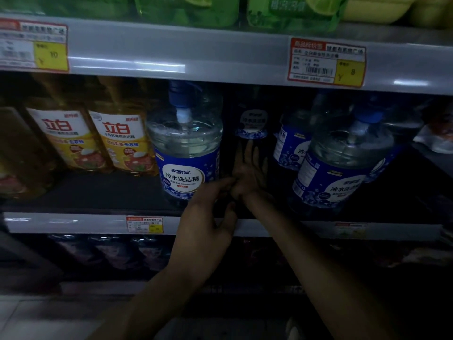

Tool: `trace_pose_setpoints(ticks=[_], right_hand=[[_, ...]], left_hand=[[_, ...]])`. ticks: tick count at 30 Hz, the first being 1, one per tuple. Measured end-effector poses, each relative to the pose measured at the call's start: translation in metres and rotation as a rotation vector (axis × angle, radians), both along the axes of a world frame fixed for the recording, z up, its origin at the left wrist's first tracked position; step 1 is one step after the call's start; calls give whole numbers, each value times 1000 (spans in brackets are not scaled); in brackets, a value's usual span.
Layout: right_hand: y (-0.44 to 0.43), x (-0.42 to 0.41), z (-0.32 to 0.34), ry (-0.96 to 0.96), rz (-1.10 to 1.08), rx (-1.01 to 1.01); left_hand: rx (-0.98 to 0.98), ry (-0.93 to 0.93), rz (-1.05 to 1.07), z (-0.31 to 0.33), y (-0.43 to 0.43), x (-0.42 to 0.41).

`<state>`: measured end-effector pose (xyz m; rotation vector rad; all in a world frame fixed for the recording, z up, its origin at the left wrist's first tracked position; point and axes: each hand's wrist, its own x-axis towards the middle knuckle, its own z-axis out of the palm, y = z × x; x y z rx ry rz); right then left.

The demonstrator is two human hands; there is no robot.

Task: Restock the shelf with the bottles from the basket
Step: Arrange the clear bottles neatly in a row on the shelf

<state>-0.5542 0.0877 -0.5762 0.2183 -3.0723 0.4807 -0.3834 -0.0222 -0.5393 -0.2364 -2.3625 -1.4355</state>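
Head view of a shop rack. We show the middle shelf point(98, 192), a dark board under a grey rail. On the board above it lie green packs point(191, 8).

At the left of the middle shelf stand yellow bottles point(117, 133). To their right is the task's stock, clear pump bottles with blue labels. The front left bottle point(186, 153) stands upright at the shelf's front edge. The front right bottle point(343, 163) stands well apart from it, which leaves a dark lane between the two. Deep in that lane we see a back bottle point(252, 123), upright near the rear.

The right hand point(250, 173) reaches into the lane, palm down, with its fingers point(248, 153) released, straight and spread, and their tips just short of the back bottle. We cannot tell whether they touch it.

The left hand point(208, 212) hovers at the shelf's front edge. It is slack and holds nothing, and its forefinger points toward the right wrist beside the front left bottle.

A price tag point(326, 62) sits on the upper rail. The basket is out of view.

We judge the step in hand to be one bottle seated at the back and both hands free. The next move calls for drawing the right arm straight out without knocking the flanking bottles. The hands then go to the basket for the next bottle, which fills the lane in front.
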Motion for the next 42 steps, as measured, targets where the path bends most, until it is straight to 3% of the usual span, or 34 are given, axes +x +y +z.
trace_pose_setpoints(ticks=[10, 17, 29, 39, 42], right_hand=[[4, 3, 7, -25, -9, -115], [12, 30, 14, 50, 19, -355], [62, 133, 64, 349, 335, -263], [125, 160, 85, 747, 438, -49], [150, 159, 89, 803, 345, -38]], left_hand=[[-26, -12, 17, 2, -5, 3], [-106, 33, 36, 6, -8, 11], [-191, 144, 91, 18, -5, 23], [33, 105, 34, 16, 36, -1], [79, 79, 2, 11, 57, -8]])
